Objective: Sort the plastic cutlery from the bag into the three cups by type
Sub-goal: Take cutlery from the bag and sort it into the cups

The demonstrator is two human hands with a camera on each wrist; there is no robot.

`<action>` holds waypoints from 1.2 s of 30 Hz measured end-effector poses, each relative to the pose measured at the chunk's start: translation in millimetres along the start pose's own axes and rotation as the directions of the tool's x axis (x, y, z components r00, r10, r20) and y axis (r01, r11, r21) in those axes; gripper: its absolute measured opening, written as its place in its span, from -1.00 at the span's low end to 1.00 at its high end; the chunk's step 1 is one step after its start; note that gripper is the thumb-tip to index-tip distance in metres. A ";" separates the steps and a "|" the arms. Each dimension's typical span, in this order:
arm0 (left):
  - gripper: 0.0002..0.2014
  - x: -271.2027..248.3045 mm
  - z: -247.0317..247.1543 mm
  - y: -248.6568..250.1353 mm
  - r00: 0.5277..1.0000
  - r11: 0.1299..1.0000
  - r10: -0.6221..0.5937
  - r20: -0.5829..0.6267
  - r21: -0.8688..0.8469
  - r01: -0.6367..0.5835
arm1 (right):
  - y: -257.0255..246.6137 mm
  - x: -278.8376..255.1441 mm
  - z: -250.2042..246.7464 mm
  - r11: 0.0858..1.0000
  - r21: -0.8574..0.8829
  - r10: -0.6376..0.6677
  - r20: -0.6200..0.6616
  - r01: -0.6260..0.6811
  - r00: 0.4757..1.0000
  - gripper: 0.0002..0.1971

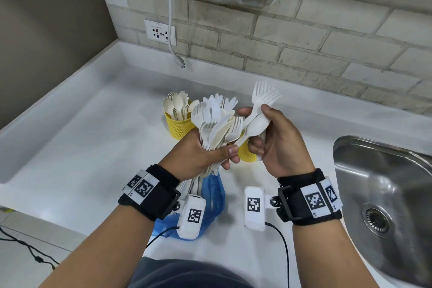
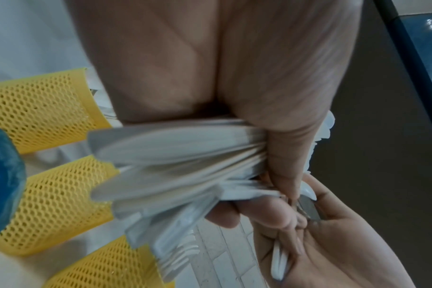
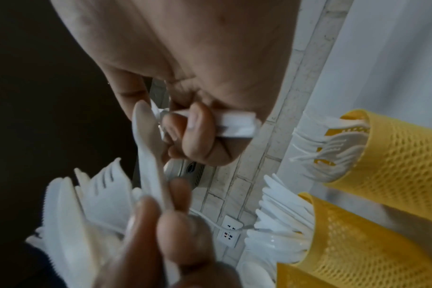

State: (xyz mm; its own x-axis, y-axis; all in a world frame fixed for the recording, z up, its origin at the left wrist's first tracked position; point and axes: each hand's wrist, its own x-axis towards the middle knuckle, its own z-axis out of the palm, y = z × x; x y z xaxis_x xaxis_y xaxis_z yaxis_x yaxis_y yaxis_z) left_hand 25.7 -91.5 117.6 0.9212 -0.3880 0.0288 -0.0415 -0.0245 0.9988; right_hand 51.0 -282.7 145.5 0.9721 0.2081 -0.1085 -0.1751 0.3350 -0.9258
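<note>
My left hand (image 1: 205, 152) grips a thick bundle of mixed white plastic cutlery (image 1: 217, 124) by the handles (image 2: 175, 155), above the blue bag (image 1: 212, 201). My right hand (image 1: 268, 140) is curled round a few forks (image 1: 264, 95), tines up. A spoon (image 1: 254, 126) lies against its fingers. In the right wrist view the spoon (image 3: 146, 132) has its handle running down to the left hand's fingertips (image 3: 160, 233). Three yellow mesh cups (image 2: 37, 111) (image 2: 59, 204) (image 2: 106, 267) stand behind the hands. One cup (image 1: 178, 127) holds spoons, another (image 3: 395, 152) forks, another (image 3: 358, 233) knives.
A steel sink (image 1: 385, 182) is set into the white counter at the right. The brick wall behind carries a socket (image 1: 160, 32), and a loose plug (image 1: 180, 60) hangs on a cable. A dark wall closes the left side. Black cables run from the wrist cameras.
</note>
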 end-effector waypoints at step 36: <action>-0.87 3.8 -8.1 -3.5 0.992 0.999 0.046 -0.120 0.035 -0.042 | -8.4 -20.6 31.0 0.739 -0.627 -0.276 0.050 0.246 0.960 -0.80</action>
State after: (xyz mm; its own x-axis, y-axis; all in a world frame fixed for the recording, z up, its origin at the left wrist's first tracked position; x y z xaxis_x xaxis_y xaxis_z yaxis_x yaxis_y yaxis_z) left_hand 32.5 -85.3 114.6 0.9582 -0.2749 0.0791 -0.0936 -0.0400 0.9948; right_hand 27.6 -261.4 166.7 0.9735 0.1534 0.1698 0.2074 -0.2780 -0.9379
